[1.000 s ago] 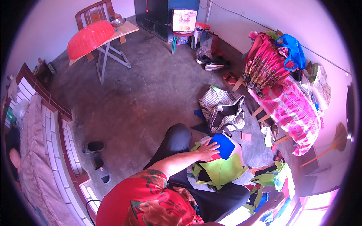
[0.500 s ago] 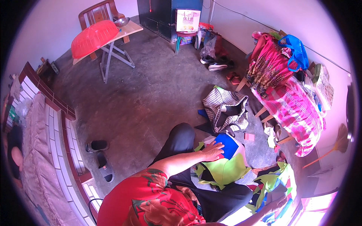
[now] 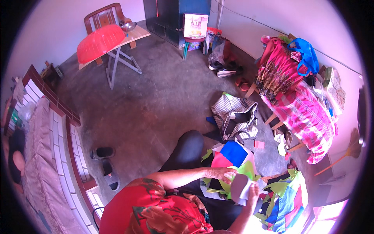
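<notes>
Over my crossed legs, both hands hold a grey piece of cloth [image 3: 239,188]. My left hand [image 3: 223,174] is closed at its upper left edge, and the fingers of my right hand [image 3: 253,192] pinch its right edge. Just beyond lies a loose pile of cut cloth pieces: a blue piece [image 3: 234,153] on top, a pink piece [image 3: 220,160] beside it and a lime green piece [image 3: 246,168] nearer me. To the right of my knee is a second heap of blue, lime and red cloth pieces [image 3: 286,203].
A checked bag [image 3: 230,105] slumps open on the floor ahead, near a small pink block [image 3: 258,144]. Dark slippers [image 3: 110,173] lie at left. A pink plaid cloth [image 3: 307,117] covers furniture at right. A folding table [image 3: 136,35] carries a red basin [image 3: 100,43].
My left hand has left the blue piece and moved nearer me. My right hand has come in from the right-hand heap with the grey cloth. A pink piece now shows beside the blue one.
</notes>
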`<state>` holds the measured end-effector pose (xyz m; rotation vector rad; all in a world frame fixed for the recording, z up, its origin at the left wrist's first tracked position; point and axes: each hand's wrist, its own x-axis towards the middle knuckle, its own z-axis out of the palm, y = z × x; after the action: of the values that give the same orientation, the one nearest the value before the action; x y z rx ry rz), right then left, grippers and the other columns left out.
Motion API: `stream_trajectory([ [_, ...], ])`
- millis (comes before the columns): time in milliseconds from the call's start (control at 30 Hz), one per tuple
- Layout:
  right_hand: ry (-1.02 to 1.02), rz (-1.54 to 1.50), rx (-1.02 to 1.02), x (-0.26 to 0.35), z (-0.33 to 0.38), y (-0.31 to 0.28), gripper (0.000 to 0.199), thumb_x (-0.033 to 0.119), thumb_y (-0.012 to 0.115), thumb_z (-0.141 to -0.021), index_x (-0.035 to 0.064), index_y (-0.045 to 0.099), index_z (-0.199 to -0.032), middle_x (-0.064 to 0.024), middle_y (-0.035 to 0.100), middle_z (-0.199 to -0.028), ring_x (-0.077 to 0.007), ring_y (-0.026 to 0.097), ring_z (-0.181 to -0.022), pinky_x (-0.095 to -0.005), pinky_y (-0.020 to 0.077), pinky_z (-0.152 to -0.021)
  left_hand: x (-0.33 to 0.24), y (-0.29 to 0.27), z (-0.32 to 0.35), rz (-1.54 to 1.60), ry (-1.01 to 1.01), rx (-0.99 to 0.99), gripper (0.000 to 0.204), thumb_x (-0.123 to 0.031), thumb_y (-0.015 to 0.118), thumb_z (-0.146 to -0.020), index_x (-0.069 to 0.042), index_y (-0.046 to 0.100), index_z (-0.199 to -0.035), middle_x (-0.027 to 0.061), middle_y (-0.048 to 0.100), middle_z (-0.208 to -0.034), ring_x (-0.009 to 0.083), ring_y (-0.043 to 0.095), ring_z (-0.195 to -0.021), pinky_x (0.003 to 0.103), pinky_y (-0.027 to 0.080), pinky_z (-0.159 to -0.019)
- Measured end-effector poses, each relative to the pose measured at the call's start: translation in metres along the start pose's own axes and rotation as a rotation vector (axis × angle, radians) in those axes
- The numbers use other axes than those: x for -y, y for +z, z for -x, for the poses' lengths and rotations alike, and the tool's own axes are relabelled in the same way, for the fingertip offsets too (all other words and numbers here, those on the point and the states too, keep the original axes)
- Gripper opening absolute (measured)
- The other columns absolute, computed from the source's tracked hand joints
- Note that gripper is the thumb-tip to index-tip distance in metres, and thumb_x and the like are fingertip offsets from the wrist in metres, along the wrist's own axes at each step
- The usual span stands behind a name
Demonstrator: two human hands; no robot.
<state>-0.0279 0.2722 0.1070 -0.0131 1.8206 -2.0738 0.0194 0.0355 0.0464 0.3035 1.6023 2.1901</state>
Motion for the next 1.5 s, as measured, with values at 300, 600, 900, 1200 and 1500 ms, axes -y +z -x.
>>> stream_trajectory([
  [300, 0.186, -0.041, 0.17, -0.044, -0.007, 0.018, 0.02, 0.024, 0.052, -0.096, 0.0054, 0.058, -0.1, -0.0014, 0.062, -0.085, -0.0101, 0.058, -0.072, -0.0244, 0.048, -0.065, 0.006, 0.008, 0.009, 0.21, -0.134, -0.044, 0.052, -0.032, 0.072, -0.081, -0.001, 0.057, -0.12, 0.0024, 0.063, -0.109, 0.0123, 0.057, -0.102, 0.029, 0.044, -0.09],
  [600, 0.184, -0.014, 0.114, -0.054, -0.015, 0.016, 0.022, 0.026, 0.053, -0.095, 0.0052, 0.057, -0.102, -0.0036, 0.061, -0.087, -0.012, 0.059, -0.071, -0.0258, 0.049, -0.063, -0.003, 0.008, 0.009, 0.253, -0.03, -0.213, 0.055, -0.032, 0.063, -0.089, -0.005, 0.047, -0.134, 0.0013, 0.058, -0.122, 0.0136, 0.052, -0.113, 0.031, 0.04, -0.097],
  [900, 0.222, 0.027, 0.203, -0.043, -0.007, 0.026, 0.037, 0.025, 0.066, -0.086, 0.0007, 0.053, -0.11, -0.0096, 0.063, -0.094, -0.0171, 0.062, -0.077, -0.0308, 0.0519, -0.07, 0.006, -0.004, 0.006, 0.171, -0.063, -0.294, 0.052, -0.029, 0.058, -0.092, -0.002, 0.045, -0.134, 0.0071, 0.054, -0.129, 0.0163, 0.047, -0.121, 0.031, 0.032, -0.105],
  [1200, 0.212, 0.02, 0.153, -0.052, -0.012, 0.023, 0.031, 0.02, 0.056, -0.092, 0.0003, 0.054, -0.116, -0.0077, 0.062, -0.1, -0.0176, 0.062, -0.087, -0.0314, 0.0514, -0.075, 0.071, -0.028, -0.018, 0.157, -0.034, -0.33, 0.053, -0.033, 0.06, -0.091, -0.003, 0.048, -0.132, 0.0059, 0.056, -0.126, 0.015, 0.049, -0.118, 0.029, 0.035, -0.102],
  [1500, 0.221, -0.051, 0.105, -0.049, -0.01, 0.022, 0.032, 0.023, 0.051, -0.095, 0.0007, 0.053, -0.119, -0.0094, 0.061, -0.104, -0.0195, 0.061, -0.092, -0.0335, 0.0519, -0.079, -0.002, -0.004, 0.009, 0.057, -0.044, -0.291, 0.058, -0.02, 0.064, -0.086, -0.001, 0.041, -0.136, 0.0085, 0.05, -0.131, 0.016, 0.043, -0.123, 0.031, 0.035, -0.103],
])
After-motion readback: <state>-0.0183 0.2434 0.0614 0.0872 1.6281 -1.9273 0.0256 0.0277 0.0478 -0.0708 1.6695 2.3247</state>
